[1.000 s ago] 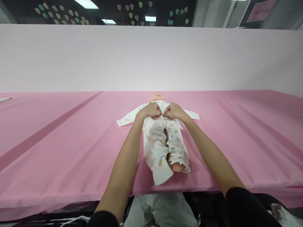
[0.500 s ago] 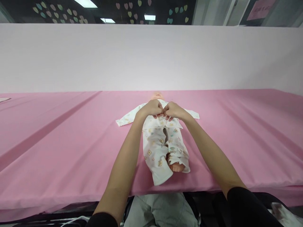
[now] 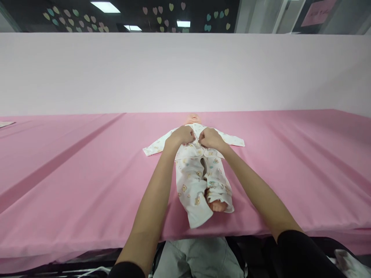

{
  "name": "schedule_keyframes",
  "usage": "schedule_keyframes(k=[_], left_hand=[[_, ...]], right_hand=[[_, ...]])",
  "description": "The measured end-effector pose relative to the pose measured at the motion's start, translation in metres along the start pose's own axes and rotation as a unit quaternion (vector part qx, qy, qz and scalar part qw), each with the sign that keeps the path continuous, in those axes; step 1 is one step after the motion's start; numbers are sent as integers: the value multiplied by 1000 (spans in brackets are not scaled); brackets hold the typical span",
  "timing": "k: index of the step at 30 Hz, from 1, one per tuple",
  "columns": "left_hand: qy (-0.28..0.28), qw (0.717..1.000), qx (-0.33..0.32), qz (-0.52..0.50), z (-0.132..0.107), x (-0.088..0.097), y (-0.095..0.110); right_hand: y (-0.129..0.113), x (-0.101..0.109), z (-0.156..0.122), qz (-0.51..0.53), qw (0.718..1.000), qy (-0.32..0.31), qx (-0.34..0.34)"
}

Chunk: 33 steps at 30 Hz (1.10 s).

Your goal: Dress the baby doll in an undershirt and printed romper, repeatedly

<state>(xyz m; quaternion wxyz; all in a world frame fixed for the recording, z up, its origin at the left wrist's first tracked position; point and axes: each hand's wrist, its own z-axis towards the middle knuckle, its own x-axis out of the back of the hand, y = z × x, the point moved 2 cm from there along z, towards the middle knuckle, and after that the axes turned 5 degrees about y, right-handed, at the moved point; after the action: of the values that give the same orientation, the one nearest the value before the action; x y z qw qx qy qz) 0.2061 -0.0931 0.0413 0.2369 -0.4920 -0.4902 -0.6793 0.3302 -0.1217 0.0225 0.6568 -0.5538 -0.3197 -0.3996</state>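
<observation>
A baby doll (image 3: pixel 193 118) lies on its back, head away from me, in a white baby shirt (image 3: pixel 158 146) and white baby pants (image 3: pixel 189 179) printed with small bears. My left hand (image 3: pixel 184 135) is closed, its curled fingers at the left side of the shirt front. Just across a small gap, my right hand (image 3: pixel 209 138) is closed on the right side of the shirt front, thumb and fingers pinched together. The fingertips of both hands are partly hidden. One bare doll foot (image 3: pixel 218 205) shows at the right pant leg; the left pant leg covers the other.
A pink sheet (image 3: pixel 87 185) with creases covers the table. Behind it stands a white partition (image 3: pixel 185 73). A flat pale item (image 3: pixel 6 124) lies at the far left edge. White cloth (image 3: pixel 349 262) shows at the lower right, below the table edge.
My hands have moved apart sideways; their fingertips met over the doll's chest before, and now a strip of shirt shows between them. The doll lies as it did.
</observation>
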Motion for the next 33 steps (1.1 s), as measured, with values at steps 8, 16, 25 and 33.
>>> schedule_keyframes(k=[8, 16, 25, 33], left_hand=[[74, 994, 62, 47, 8, -8, 0], [82, 990, 35, 111, 13, -19, 6], [294, 908, 295, 45, -31, 56, -104], [29, 994, -88, -52, -6, 16, -29]], right_hand=[[33, 11, 10, 312, 936, -139, -90], [54, 13, 18, 454, 870, -177, -75], [153, 67, 9, -114, 946, 57, -299], [48, 30, 5, 0, 986, -117, 118]])
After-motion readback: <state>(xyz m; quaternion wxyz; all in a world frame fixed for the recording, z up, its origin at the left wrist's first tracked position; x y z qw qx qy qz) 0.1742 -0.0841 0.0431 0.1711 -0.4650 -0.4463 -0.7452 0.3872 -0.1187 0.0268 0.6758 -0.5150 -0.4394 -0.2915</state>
